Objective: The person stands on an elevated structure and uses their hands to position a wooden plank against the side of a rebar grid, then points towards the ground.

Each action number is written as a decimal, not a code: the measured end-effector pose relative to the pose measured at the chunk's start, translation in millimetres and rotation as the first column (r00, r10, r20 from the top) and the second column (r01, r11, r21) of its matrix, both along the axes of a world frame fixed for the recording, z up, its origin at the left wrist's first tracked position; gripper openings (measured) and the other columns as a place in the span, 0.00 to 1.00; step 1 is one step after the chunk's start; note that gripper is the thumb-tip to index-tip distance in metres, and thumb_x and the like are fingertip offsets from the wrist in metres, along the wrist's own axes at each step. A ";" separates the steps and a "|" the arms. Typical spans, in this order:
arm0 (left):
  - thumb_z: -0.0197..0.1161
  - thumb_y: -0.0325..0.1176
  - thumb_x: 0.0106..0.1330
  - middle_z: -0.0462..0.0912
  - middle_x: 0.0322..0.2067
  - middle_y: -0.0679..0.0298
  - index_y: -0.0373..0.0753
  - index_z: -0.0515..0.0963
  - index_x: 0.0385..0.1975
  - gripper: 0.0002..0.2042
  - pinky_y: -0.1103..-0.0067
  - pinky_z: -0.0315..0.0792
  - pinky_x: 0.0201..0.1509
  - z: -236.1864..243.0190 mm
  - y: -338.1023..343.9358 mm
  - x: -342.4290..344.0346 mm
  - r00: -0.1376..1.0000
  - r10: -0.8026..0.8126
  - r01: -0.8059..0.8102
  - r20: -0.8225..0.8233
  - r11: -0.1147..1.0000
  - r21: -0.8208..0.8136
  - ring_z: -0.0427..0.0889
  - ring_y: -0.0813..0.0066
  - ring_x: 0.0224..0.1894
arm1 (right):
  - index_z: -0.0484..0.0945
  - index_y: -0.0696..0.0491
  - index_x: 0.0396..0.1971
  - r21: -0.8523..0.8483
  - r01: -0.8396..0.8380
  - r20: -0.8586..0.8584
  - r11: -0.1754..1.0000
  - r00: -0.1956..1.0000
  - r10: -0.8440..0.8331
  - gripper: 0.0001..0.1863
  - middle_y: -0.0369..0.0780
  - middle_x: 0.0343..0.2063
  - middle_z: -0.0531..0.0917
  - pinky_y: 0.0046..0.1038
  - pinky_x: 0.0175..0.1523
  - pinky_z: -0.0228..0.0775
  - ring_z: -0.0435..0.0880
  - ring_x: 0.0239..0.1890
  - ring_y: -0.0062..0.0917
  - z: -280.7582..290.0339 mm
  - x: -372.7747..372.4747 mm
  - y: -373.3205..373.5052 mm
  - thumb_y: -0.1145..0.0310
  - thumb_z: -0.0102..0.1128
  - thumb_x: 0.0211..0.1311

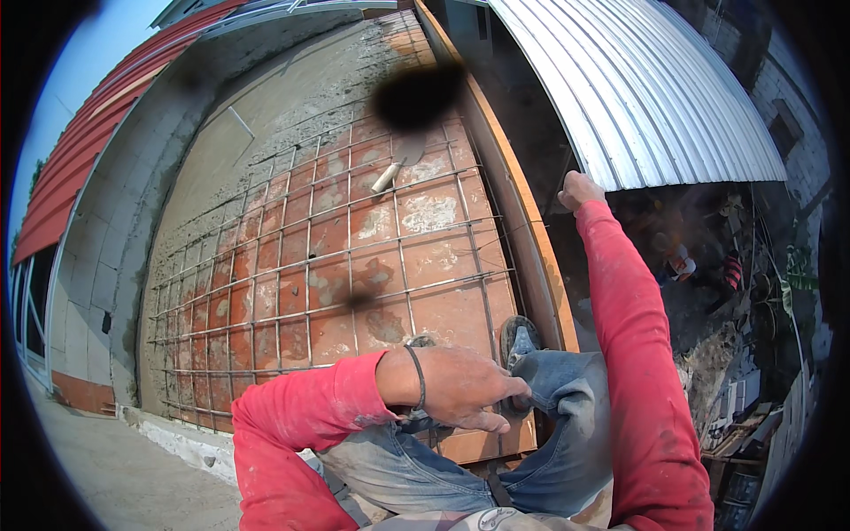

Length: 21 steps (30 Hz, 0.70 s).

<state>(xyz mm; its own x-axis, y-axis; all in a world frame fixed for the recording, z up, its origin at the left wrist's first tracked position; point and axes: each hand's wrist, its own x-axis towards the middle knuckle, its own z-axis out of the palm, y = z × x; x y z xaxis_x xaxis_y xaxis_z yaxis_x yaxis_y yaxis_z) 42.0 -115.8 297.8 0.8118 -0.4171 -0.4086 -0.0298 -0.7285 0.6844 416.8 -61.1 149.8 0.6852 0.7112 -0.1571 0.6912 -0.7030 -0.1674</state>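
My left hand [456, 387], a dark band at its wrist, hovers in front of my bent knee in blue jeans [553, 380]. Its thumb and forefinger are apart, with nothing visible between them. My right arm reaches forward and right. At its end my right hand [581, 189] is closed beside the near corner of a corrugated metal roof [651, 97]; what it grips cannot be made out. Ahead, a steel bar grid [309, 292] covers reddish-brown boards [434, 310]. A tool with a pale handle [386, 178] lies on it, its other end partly hidden by a dark blot.
Wet grey concrete [212, 168] covers the far left of the grid. A wooden form board [522, 195] edges the slab on the right, with a drop beyond it to cluttered ground. A block wall [106, 230] stands left, below red roofing [97, 124]. My shoe [519, 341] is near the form board.
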 end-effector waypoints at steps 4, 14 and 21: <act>0.51 0.52 0.73 0.79 0.48 0.44 0.36 0.64 0.65 0.29 0.55 0.74 0.50 -0.6 0.3 -0.4 1.000 -0.005 0.005 -0.005 1.000 -0.002 0.80 0.38 0.45 | 0.82 0.55 0.45 0.005 -0.013 0.026 1.000 1.000 0.013 0.16 0.50 0.48 0.84 0.44 0.56 0.76 0.83 0.53 0.44 -1.4 1.0 1.3 0.66 0.61 0.57; 0.51 0.51 0.73 0.79 0.46 0.45 0.36 0.64 0.65 0.29 0.56 0.74 0.49 -0.1 0.5 0.4 1.000 -0.008 0.008 0.005 1.000 0.007 0.80 0.39 0.44 | 0.82 0.60 0.37 0.101 -0.063 0.125 0.993 0.991 0.050 0.15 0.52 0.37 0.86 0.43 0.48 0.79 0.86 0.42 0.46 -15.4 6.4 0.8 0.63 0.63 0.57; 0.51 0.52 0.73 0.80 0.46 0.44 0.36 0.64 0.65 0.29 0.56 0.74 0.49 0.3 0.5 1.0 1.000 -0.007 0.007 -0.001 1.000 0.008 0.80 0.39 0.44 | 0.83 0.55 0.43 0.031 -0.026 0.065 0.999 0.998 0.024 0.15 0.51 0.47 0.84 0.43 0.55 0.77 0.84 0.51 0.45 -9.5 4.4 0.9 0.67 0.60 0.57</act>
<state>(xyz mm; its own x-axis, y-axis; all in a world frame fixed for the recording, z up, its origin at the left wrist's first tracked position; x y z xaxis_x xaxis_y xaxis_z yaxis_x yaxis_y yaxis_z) 42.9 -115.3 298.1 0.8084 -0.4196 -0.4129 -0.0339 -0.7334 0.6790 421.1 -60.2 140.3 0.6748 0.7325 -0.0897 0.7190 -0.6800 -0.1439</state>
